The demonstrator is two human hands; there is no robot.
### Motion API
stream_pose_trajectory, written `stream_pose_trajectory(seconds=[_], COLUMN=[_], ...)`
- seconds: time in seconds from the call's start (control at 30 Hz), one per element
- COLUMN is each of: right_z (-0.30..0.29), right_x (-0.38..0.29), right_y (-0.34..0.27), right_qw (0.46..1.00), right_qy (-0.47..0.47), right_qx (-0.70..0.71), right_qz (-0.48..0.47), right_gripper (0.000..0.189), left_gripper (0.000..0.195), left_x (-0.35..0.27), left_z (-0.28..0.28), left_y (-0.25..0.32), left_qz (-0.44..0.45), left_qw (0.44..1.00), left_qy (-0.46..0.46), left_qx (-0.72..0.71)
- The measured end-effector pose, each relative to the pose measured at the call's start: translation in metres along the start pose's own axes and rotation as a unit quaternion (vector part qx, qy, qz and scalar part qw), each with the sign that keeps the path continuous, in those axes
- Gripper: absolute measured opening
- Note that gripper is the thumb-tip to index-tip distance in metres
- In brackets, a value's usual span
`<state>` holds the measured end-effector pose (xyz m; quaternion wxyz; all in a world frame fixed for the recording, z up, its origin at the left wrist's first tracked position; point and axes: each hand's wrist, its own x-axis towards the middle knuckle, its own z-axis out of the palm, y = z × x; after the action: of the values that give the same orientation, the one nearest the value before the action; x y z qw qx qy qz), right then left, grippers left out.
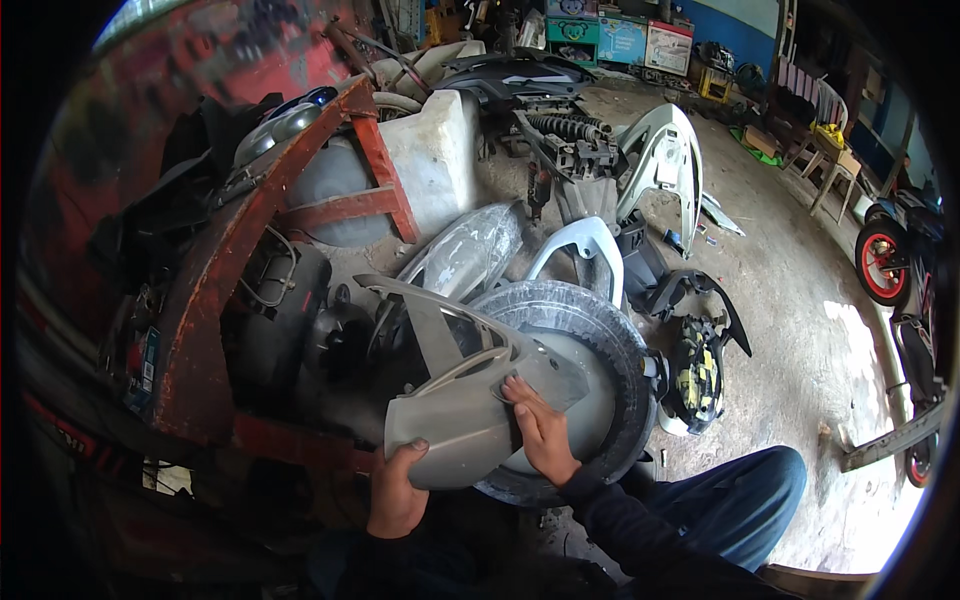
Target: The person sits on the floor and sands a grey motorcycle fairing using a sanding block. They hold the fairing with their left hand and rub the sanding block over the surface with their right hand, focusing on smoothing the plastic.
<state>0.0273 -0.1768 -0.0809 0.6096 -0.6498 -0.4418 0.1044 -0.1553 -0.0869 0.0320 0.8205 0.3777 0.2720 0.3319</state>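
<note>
A grey motorcycle fairing panel (457, 427) lies tilted across the left part of a round black basin (637, 420) that holds cloudy grey water (592, 435). My left hand (399, 487) grips the panel's lower left edge, its thumb on top. On the panel's upper face, near its middle, my right hand (541, 431) rests with the fingers together; whether something thin is under them cannot be seen. The panel's narrow arms reach up and left past the basin's rim.
A red metal frame (202, 322) stands at the left, with a dark cylindrical tank (281, 315) behind it. Beyond the basin lie a pale blue grab rail (600, 240), a white fairing (682, 150) and a motorcycle frame (577, 165). A motorcycle (885, 262) stands at the far right.
</note>
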Motion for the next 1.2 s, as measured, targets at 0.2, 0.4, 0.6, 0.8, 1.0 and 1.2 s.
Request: stream_pose_trajectory(seconds=[0.2, 0.4, 0.6, 0.8, 1.0, 1.2], right_z=[0.011, 0.003, 0.015, 0.014, 0.011, 0.024], right_x=[0.015, -0.001, 0.001, 0.014, 0.002, 0.01], right_y=[-0.023, -0.023, -0.063, -0.053, -0.065, -0.091], right_qw=[0.999, 0.998, 0.999, 0.998, 0.999, 0.998], right_qy=[0.024, 0.013, -0.008, 0.028, 0.019, -0.031], right_qx=[-0.034, -0.046, -0.036, -0.022, -0.038, -0.03], right_qz=[0.033, 0.031, -0.003, 0.054, 0.016, -0.04], right_gripper=[0.031, 0.031, 0.03, 0.029, 0.03, 0.029], left_gripper=[0.048, 0.045, 0.042, 0.042, 0.041, 0.042], left_x=[0.0, -0.003, -0.002, 0.002, -0.002, -0.001], left_z=[0.0, -0.002, 0.003, 0.003, 0.001, 0.0], left_y=[-0.002, -0.001, 0.001, -0.004, -0.002, -0.005], left_qz=[-0.014, 0.002, -0.007, 0.002, -0.002, 0.007], left_qw=[1.0, 1.0, 1.0, 1.0, 1.0, 0.999], left_qy=[-0.003, 0.002, -0.013, -0.02, -0.01, -0.02], left_qx=[0.007, -0.002, -0.004, -0.003, -0.01, 0.04])
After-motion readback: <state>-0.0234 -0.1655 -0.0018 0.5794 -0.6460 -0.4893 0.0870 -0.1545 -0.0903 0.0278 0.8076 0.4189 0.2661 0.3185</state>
